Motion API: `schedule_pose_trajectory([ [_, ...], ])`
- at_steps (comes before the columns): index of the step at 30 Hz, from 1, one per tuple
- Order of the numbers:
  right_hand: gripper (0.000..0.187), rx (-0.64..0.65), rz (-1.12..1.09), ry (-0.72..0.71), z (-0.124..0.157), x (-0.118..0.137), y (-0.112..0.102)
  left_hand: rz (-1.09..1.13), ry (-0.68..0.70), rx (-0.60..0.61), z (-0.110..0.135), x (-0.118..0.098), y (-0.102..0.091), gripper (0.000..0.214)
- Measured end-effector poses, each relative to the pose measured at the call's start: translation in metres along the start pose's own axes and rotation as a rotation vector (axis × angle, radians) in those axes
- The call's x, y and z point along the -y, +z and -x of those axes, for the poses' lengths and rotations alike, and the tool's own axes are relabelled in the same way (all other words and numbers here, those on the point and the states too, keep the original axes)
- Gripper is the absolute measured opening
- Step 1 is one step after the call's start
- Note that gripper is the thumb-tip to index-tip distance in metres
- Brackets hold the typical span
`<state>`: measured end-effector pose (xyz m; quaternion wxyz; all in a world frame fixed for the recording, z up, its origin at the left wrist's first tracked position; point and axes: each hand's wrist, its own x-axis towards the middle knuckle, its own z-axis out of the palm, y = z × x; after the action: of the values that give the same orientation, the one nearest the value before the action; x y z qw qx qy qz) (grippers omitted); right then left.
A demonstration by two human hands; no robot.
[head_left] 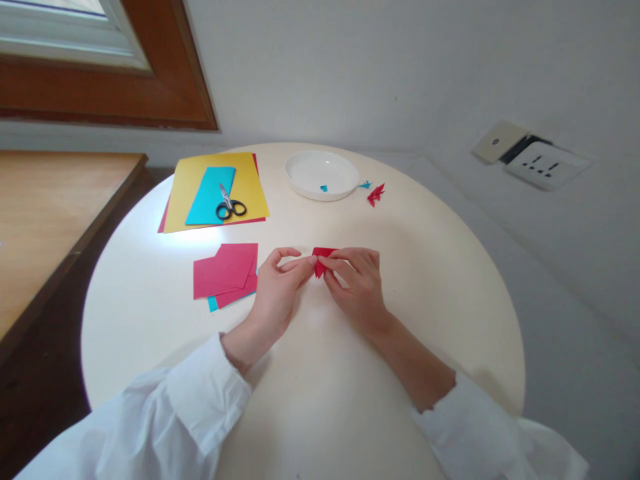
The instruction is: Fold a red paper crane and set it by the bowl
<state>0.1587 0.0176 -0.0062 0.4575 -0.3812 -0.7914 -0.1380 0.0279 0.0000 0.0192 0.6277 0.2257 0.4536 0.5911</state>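
A small folded piece of red paper (324, 253) is held between both hands above the middle of the round table. My left hand (280, 283) pinches its left edge with thumb and forefinger. From the right, my right hand (357, 283) presses on it with its fingertips and covers part of it. The paper's lower end comes to points. Left of my left hand lie several red paper squares (225, 273), overlapping, with a bit of blue paper (213, 304) showing underneath.
Scissors (230, 207) with black handles rest on blue paper (207, 193) over a large yellow sheet (250, 187). Behind my hands stands a white dish (300, 187) holding a tiny blue piece (324, 189). Beside it lie small folded red shapes (376, 195) and a blue one (367, 185). White wall behind.
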Motion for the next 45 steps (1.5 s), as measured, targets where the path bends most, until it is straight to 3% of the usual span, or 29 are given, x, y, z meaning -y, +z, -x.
schedule_pose_trajectory([
  [12, 0.025, 0.029, -0.012, 0.025, 0.0, 0.002, 0.001, -0.103, 0.079, -0.023, -0.003, 0.002, -0.003, 0.037],
  [19, 0.015, -0.019, -0.031, 0.21, -0.001, 0.002, 0.001, -0.215, 0.142, -0.001, -0.003, 0.001, -0.003, 0.031],
  [25, 0.004, 0.062, -0.224, 0.361, -0.001, 0.003, 0.001, -0.35, 0.293, 0.072, -0.004, 0.0, -0.005, 0.027],
  [34, 0.004, 0.061, -0.47, 0.543, 0.002, 0.008, 0.004, -0.56, 0.542, 0.12, -0.005, 0.003, -0.008, 0.019],
  [45, 0.005, 0.079, -0.494, 0.547, 0.003, 0.009, 0.004, -0.883, 0.87, 0.123, -0.004, 0.004, -0.013, 0.019],
])
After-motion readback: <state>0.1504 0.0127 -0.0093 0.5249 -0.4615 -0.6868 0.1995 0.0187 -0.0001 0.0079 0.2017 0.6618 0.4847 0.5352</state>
